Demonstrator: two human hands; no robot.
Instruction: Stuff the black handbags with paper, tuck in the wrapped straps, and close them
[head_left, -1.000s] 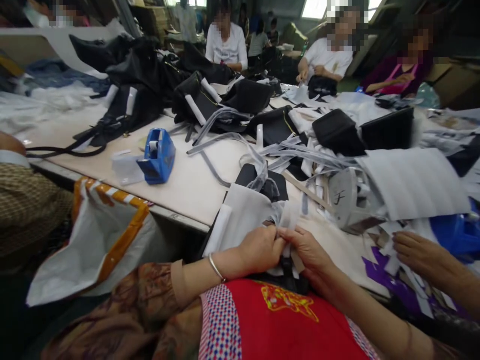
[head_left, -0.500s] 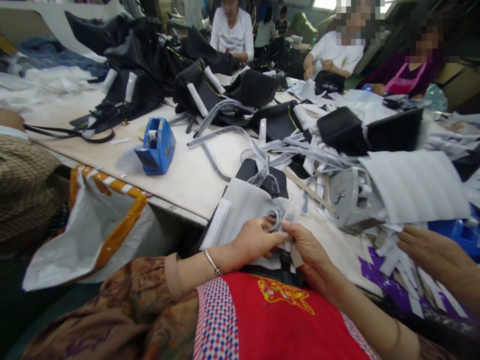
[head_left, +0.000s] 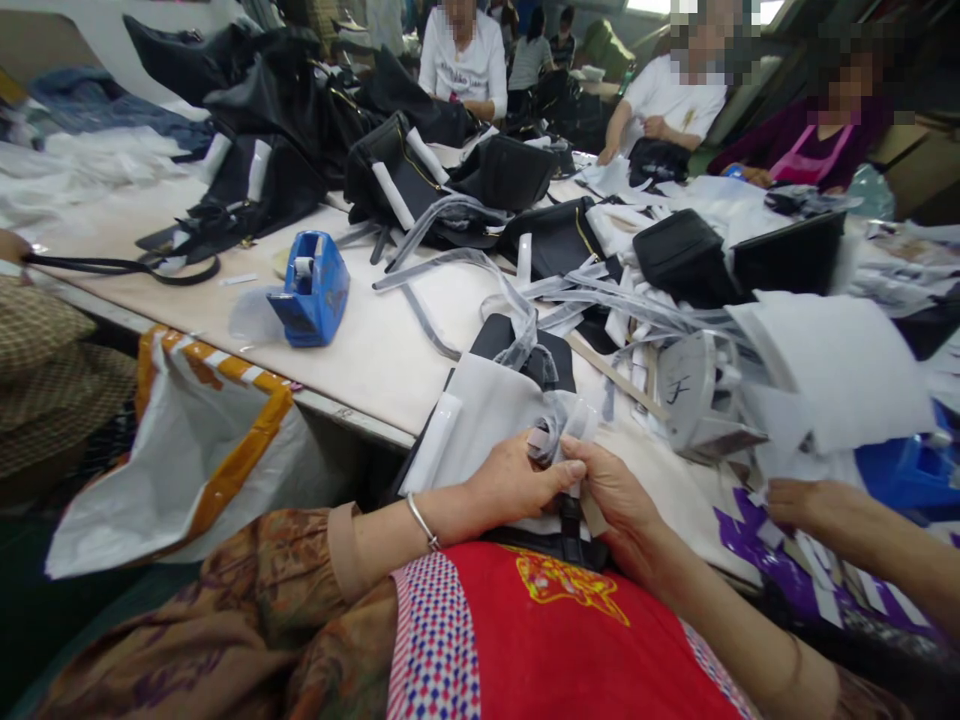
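Note:
A black bag (head_left: pixel 491 335) lies at the table edge against my red apron, its upper side covered by a white foam sheet (head_left: pixel 487 400). My left hand (head_left: pixel 510 482) is closed on a bunched clear plastic strip (head_left: pixel 553 412), with the thumb pointing right. My right hand (head_left: pixel 611 490) pinches the same bundle from the other side, the two thumbs almost touching. A small pale piece hangs below the right fingers. Under the hands, a black strap (head_left: pixel 570 530) runs toward the apron. Exactly what lies between the fingertips is partly hidden.
A blue tape dispenser (head_left: pixel 311 290) stands left, a grey one (head_left: pixel 701 395) right. Black bags (head_left: pixel 405 180) and plastic strips (head_left: pixel 480 265) cover the table behind. An open white sack (head_left: pixel 180 470) hangs at the left edge. A co-worker's hand (head_left: pixel 817 510) reaches in from the right.
My hands have barely shifted, with the fingers adjusting on the bundle. At the right, the co-worker's hand has moved left and down, and the white foam sheets beside it have shifted.

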